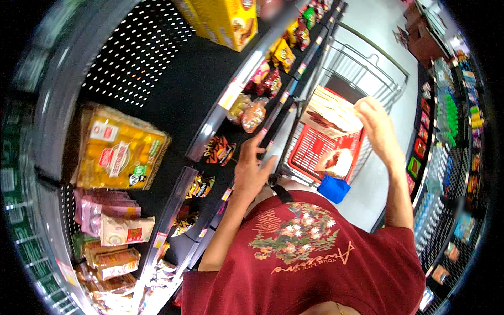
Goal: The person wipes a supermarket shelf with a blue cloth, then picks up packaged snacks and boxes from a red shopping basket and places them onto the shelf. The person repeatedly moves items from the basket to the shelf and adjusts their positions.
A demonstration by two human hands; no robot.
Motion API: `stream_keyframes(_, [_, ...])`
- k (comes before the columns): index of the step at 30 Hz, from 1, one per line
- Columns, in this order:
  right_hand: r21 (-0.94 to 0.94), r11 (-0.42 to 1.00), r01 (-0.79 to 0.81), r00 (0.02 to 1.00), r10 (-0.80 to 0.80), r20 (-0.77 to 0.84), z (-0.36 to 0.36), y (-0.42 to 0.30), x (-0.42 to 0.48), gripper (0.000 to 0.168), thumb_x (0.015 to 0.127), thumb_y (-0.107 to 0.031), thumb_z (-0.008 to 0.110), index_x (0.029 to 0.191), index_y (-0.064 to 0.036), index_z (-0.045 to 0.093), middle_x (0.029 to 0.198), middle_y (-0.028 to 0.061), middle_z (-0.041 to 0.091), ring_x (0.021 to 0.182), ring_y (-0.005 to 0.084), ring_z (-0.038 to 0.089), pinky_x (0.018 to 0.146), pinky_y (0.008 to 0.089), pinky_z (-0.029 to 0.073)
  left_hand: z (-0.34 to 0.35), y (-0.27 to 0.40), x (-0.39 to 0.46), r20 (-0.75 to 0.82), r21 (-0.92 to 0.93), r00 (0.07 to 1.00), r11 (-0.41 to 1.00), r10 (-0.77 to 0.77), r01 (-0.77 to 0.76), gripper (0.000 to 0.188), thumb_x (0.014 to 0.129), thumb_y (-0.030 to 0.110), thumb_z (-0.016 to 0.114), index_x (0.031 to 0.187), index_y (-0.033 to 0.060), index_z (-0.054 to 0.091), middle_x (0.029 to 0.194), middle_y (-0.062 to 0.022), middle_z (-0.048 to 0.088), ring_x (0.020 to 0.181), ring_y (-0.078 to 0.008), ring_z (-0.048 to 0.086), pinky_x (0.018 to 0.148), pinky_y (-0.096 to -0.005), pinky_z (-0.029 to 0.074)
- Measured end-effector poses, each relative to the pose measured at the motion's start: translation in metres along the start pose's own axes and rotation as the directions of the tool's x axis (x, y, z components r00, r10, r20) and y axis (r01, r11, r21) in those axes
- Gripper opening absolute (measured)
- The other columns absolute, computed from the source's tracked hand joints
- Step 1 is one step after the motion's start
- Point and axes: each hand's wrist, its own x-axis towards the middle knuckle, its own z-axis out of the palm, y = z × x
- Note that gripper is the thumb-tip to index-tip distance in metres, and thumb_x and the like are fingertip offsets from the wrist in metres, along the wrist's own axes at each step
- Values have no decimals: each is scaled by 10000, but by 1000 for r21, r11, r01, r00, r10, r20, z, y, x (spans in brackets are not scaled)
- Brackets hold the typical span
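Observation:
My right hand [374,116] has its fingers curled at the right edge of a pale food package [332,112] with a brown food picture. The package sits tilted over a red plastic basket [311,147] inside a wire shopping cart [354,59]. Below it, a red and white food package [338,157] leans by the basket's right side. A blue folded item [334,189] is at the cart's near end. Beside the shelf edge, my left hand [254,167] holds nothing, its fingers apart.
Black shelving [177,78] runs along the left. It bears yellow cartons [224,23], a stack of yellow packaged food [122,151], wrapped snacks [118,264] and snack bags [281,55] on a lower tier. Across the aisle floor [393,157] stand shelves of bottles [431,204].

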Motion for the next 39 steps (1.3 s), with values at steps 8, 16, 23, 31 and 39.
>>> stream_keyframes(8, [133,914,383,923,-382,-35,-50,-97,97,59,960,-42,569,977,14,561,943,119,558,909,274,591,836,331,473,-31,43,48,58,82,996,995,-62,57,1072,755,331,892,1584,92,256,1532,-197,416,991,-294,699,784,-361,598])
stream_keyframes(16, [395,652,647,755,-620,-213,-1,-149,202,102,1013,-91,589,1002,6,618,956,54,605,930,150,597,833,288,474,-85,35,73,-295,-70,955,998,-23,2,654,767,181,905,1287,-25,566,1167,-130,715,985,-172,697,881,-323,559])
stream_keyframes(23, [453,597,662,745,-594,-305,59,-199,290,199,1033,-163,608,1109,7,678,945,61,686,934,96,619,819,281,514,-141,-24,124,-603,-117,796,981,51,-152,581,823,122,846,1281,-41,528,1181,-121,661,1016,-186,649,906,-314,529])
stream_keyframes(31, [182,706,685,723,-625,-294,113,-233,362,291,936,-182,674,1199,-56,684,1143,209,699,1066,375,663,935,431,524,-174,-71,171,-644,-245,765,954,-26,-174,607,846,118,833,1338,-35,514,1207,-117,647,1032,-168,643,890,-298,525])
stream_keyframes(39, [559,547,623,781,-459,-423,173,-239,408,408,914,-247,717,1262,-47,646,1199,200,686,1108,358,657,968,426,512,-194,-77,187,-719,-47,695,998,0,-48,509,867,174,819,1266,-42,589,1198,-145,680,1026,-191,650,904,-323,510])
